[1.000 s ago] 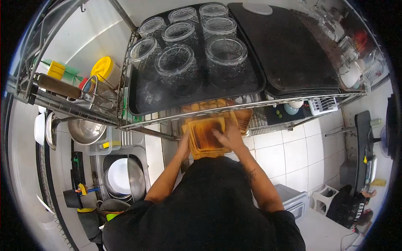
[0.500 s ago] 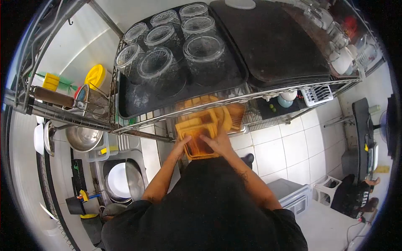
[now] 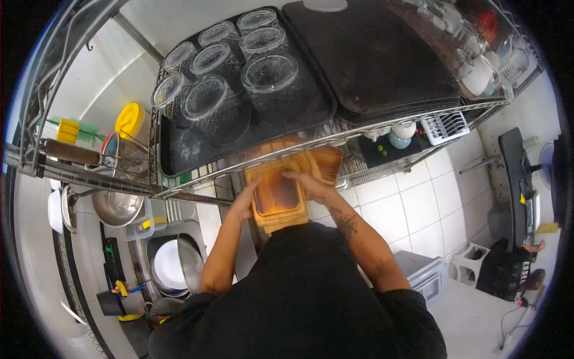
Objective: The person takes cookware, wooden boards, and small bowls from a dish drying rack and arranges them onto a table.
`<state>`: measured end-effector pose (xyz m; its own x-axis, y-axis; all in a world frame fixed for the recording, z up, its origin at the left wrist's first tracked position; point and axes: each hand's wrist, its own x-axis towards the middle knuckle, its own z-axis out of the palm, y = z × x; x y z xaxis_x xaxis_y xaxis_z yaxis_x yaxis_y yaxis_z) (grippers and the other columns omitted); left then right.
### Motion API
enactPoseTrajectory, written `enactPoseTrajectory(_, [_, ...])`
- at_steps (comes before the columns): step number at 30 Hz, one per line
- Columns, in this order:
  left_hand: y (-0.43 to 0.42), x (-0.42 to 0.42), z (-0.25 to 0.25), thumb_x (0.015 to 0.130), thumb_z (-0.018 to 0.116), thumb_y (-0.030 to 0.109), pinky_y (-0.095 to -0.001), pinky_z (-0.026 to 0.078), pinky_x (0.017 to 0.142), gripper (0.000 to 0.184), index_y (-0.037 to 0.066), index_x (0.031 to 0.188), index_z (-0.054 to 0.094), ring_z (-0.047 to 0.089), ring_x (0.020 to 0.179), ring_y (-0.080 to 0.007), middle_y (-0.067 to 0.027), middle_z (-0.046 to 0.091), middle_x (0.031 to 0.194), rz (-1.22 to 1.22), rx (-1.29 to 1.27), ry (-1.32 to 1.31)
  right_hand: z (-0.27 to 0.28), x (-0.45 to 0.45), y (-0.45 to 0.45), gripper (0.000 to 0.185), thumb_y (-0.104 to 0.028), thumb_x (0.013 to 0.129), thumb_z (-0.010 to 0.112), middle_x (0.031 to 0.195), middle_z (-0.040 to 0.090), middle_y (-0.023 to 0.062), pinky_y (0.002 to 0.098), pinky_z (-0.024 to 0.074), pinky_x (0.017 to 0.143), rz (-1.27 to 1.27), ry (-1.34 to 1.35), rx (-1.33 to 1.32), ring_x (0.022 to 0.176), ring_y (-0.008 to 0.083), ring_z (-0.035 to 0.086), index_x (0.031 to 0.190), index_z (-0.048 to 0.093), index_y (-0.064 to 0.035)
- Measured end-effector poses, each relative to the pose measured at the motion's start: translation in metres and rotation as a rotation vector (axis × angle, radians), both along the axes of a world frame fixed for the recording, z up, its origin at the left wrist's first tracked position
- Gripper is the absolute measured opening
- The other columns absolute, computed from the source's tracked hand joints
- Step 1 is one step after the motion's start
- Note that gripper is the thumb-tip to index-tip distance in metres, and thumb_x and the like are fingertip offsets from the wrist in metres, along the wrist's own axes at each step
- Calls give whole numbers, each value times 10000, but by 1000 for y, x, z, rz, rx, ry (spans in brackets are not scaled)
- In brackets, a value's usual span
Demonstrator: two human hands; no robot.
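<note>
Both hands are at a rectangular wooden tray [image 3: 278, 194], which has a pale raised rim and a darker, scorched-looking middle. My left hand [image 3: 245, 200] grips its left edge, thumb along the rim. My right hand [image 3: 310, 186] holds the upper right edge, with the thumb reaching over the top. More wooden pieces lie under and behind this tray, among them a slatted wooden board [image 3: 329, 163] on the right. The shelf above partly hides them.
Upside-down glasses [image 3: 269, 75] stand on a black tray [image 3: 197, 149] on the wire rack, beside stacked dark trays [image 3: 394, 66]. A sink with a white plate [image 3: 170, 266] is on the left. A grey bin [image 3: 418, 272] and a seated person [image 3: 502, 272] are on the right.
The wooden tray now sits squarer and more fully over the pieces beneath it. My left hand has shifted slightly left along its edge. The view has moved a little to the right.
</note>
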<state>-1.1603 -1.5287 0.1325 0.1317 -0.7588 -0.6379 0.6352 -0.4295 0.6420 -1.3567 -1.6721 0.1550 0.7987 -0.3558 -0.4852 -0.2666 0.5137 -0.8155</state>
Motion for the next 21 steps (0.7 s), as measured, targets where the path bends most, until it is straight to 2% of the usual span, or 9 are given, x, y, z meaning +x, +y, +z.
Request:
enactPoseTrajectory(5, [-2,7,0,996,583,499,-388,521,1000,627,42,1417,500,613,1191,-240,-119,602,1352,-28,-1,-43,-4,8,-3,689,-467,978,573,1435,516,151,390,508,1026,-7,-80,301,1285,255,549,1482,417,-24])
enactPoseTrajectory(8, [-3,7,4,989,591,504,-395,527,991,637,38,1414,501,622,1172,-246,-122,611,1334,-44,-15,39,17,-3,2,774,-514,965,601,1493,456,155,454,459,1075,-7,8,73,1350,269,484,1519,350,-36])
enactPoseTrajectory(11, [-5,11,3,989,564,535,-416,507,1022,693,35,1456,454,590,1235,-266,-155,560,1396,-70,8,71,0,2,-9,724,-452,967,630,1451,492,156,399,505,1033,-64,-157,299,1288,275,542,1490,395,-10])
enactPoseTrajectory(14, [-5,-2,45,995,552,532,-425,503,1032,690,27,1455,451,586,1240,-284,-160,567,1387,-4,8,68,10,5,-10,750,-466,969,626,1467,467,175,400,486,1058,-67,-107,423,1323,273,509,1497,372,3])
enactPoseTrajectory(16, [-3,-8,48,1001,544,525,-427,502,1034,684,25,1457,447,586,1239,-288,-159,567,1387,26,9,88,34,-4,-1,771,-471,966,631,1455,469,203,401,410,1124,-78,-128,139,1363,278,467,1495,365,23])
enactPoseTrajectory(17, [5,-8,41,1006,540,513,-427,499,1037,672,25,1459,444,585,1240,-283,-157,568,1386,30,-16,91,19,-9,1,771,-471,966,631,1455,469,203,401,410,1124,-80,-123,140,1363,278,467,1495,365,23])
enactPoseTrajectory(19, [26,-11,26,1011,536,500,-427,497,1040,661,26,1461,442,585,1240,-278,-156,568,1386,35,-31,96,-24,-24,13,817,-504,980,592,1516,398,212,403,320,1173,-47,-50,-237,1419,289,386,1536,289,12])
enactPoseTrajectory(20, [41,-14,16,986,577,510,-433,491,1051,689,30,1461,441,582,1245,-284,-147,562,1395,-2,-94,11,-29,-44,28,831,-553,1025,461,1590,292,203,388,218,1209,-56,-214,-437,1480,302,272,1580,168,-8])
enactPoseTrajectory(21, [52,-15,5,960,618,521,-440,486,1062,720,34,1460,439,579,1249,-290,-139,556,1404,-47,-161,-79,-21,-43,30,831,-553,1025,461,1590,292,203,388,218,1209,-47,-214,-433,1480,302,272,1580,168,-8])
